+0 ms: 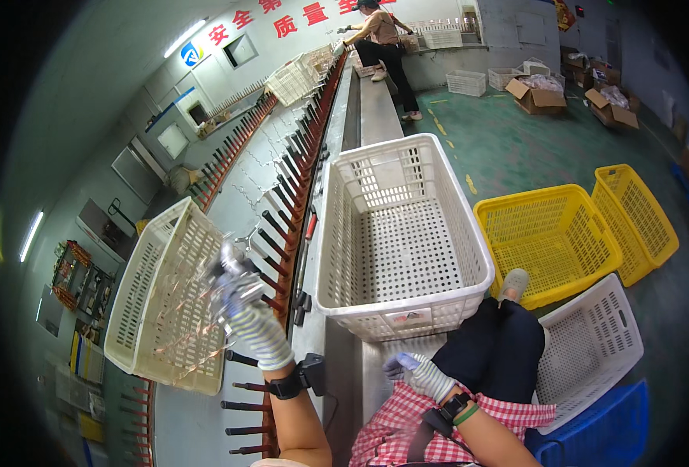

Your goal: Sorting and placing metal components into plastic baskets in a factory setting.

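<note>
My left hand (pixel 252 315), in a striped glove, reaches over the line and is blurred by motion. Shiny silvery metal pieces (pixel 231 268) appear gathered in its fingers, though their exact shape is smeared. Just left of it, a tilted white plastic basket (pixel 130 311) holds thin coppery and silvery strips (pixel 192 331). Dark-tipped upright pegs (pixel 273 246) run in a row right beside this hand. My right hand (pixel 426 377), also in a striped glove, rests over my lap on a red checked apron (pixel 391 420). Its fingers are curled in, and nothing shows in them.
A large white basket (pixel 484 272) stands before me on a metal ledge. Yellow baskets (pixel 546 300), another white one (pixel 628 342) and a blue one (pixel 593 440) sit to the right. Far off, a person (pixel 383 35) works by the line; open cartons (pixel 543 97) lie on the floor.
</note>
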Motion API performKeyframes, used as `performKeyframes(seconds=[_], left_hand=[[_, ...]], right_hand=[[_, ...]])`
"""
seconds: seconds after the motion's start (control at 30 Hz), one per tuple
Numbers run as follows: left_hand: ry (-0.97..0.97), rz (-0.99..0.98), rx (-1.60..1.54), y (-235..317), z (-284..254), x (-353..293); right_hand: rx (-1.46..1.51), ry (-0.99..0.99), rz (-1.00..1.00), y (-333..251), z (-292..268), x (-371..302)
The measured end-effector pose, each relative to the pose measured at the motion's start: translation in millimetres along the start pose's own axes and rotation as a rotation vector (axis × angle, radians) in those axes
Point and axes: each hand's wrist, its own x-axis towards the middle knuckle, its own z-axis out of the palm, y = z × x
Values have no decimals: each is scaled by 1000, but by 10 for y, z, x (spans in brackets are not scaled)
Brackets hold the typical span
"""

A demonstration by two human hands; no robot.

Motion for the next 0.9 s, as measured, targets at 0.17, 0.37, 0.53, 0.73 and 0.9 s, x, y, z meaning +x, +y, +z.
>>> performKeyframes(seconds=[0.17, 0.37, 0.53, 0.73, 0.9], left_hand=[[-783, -340, -378, 61, 531, -281], [-898, -551, -384, 204, 533, -467], [-147, -492, -266, -354, 332, -422], [172, -582, 160, -753, -80, -351], [288, -480, 18, -767, -370, -14]], right_hand=[[5, 21, -27, 22, 9, 18], [45, 24, -21, 79, -88, 24], [-40, 1, -29, 62, -56, 22], [11, -14, -16, 58, -48, 40], [-18, -18, -29, 54, -65, 78]])
